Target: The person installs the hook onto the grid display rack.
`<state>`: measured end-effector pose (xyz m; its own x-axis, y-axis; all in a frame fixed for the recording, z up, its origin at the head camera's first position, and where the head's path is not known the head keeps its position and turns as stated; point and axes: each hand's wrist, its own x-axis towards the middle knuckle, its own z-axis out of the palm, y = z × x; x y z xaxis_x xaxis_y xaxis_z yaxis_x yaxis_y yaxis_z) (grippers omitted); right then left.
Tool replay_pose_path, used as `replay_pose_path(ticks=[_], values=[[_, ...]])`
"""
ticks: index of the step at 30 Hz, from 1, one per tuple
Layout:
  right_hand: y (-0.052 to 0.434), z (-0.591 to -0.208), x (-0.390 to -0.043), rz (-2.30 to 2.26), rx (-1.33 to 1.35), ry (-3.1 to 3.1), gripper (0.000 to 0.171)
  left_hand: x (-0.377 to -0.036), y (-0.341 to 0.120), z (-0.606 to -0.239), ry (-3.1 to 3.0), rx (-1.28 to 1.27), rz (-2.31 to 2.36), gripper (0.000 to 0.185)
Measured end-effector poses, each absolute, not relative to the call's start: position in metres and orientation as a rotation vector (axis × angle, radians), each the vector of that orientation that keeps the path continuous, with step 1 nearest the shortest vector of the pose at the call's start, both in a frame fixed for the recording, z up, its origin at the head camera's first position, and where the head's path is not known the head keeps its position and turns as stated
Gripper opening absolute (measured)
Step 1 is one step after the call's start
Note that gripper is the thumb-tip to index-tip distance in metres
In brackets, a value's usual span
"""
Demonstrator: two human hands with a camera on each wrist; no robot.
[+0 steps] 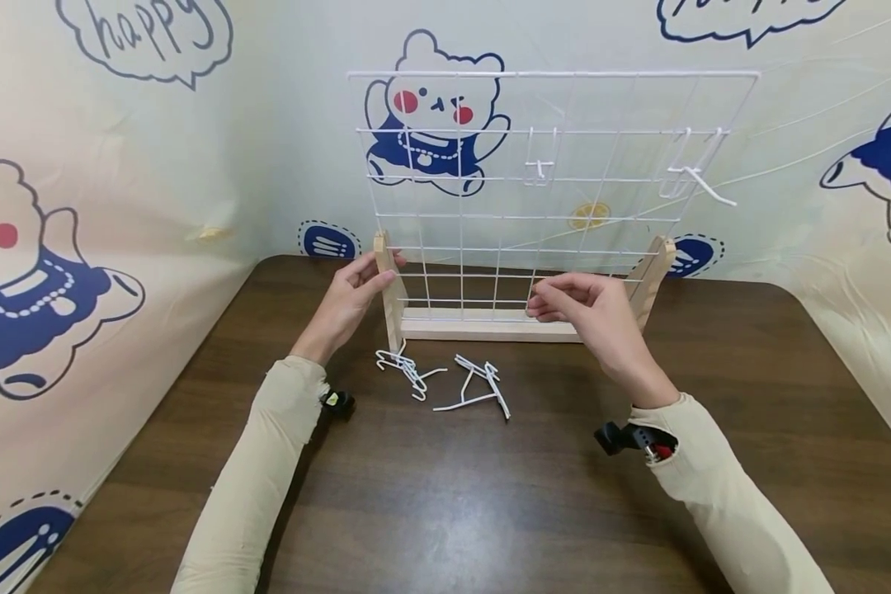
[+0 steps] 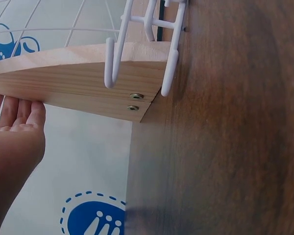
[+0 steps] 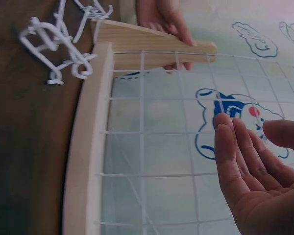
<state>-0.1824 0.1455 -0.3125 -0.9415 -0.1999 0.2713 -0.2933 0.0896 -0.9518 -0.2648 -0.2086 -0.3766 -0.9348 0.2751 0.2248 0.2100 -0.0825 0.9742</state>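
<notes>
- White wire grid panel upright in a wooden base, standing toward the back of the dark tabletop, in front of a cartoon-bear backdrop.
- Left hand at the left wooden upright: thumb and fingers loosely round the post, grip narrow and resting on the wood; in the left wrist view only straight fingertips under the sloping wooden foot, so how firm the hold is cannot be told.
- Right hand just in front of the grid's lower right squares, fingers bent toward the thumb; in the right wrist view palm open, fingers relaxed and close to the wires, perhaps touching one, nothing clearly held.
- Two white wire hooks on the grid's upper rows: one near the middle, one at the right.
- Loose white hooks in two small heaps on the tabletop just before the base: left heap, right heap, between the two forearms.
- Beige sleeves on both arms.
</notes>
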Motion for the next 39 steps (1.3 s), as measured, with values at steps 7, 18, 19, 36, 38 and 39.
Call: replay_pose_path(ticks=[7,18,19,36,38,39], values=[[0.144,-0.336,-0.177,2.072,0.501,-2.355,0.023,-0.266,-0.207,-0.381,2.094,0.546,2.215,0.047],[0.135,-0.356,-0.176,2.042,0.569,-2.588,0.024,-0.266,-0.207,-0.378,2.12,0.548,2.203,0.047],[0.133,-0.357,-0.176,2.045,0.591,-2.612,0.024,-0.266,-0.208,-0.378,2.117,0.548,2.206,0.047],[0.114,-0.39,-0.172,1.492,0.936,-2.941,0.018,-0.264,-0.209,-0.378,2.097,0.549,2.218,0.047],[0.112,-0.39,-0.171,1.462,0.963,-2.966,0.016,-0.264,-0.209,-0.378,2.092,0.555,2.229,0.046],[0.112,-0.39,-0.171,1.455,0.976,-2.976,0.015,-0.264,-0.209,-0.378,2.093,0.558,2.233,0.045]])
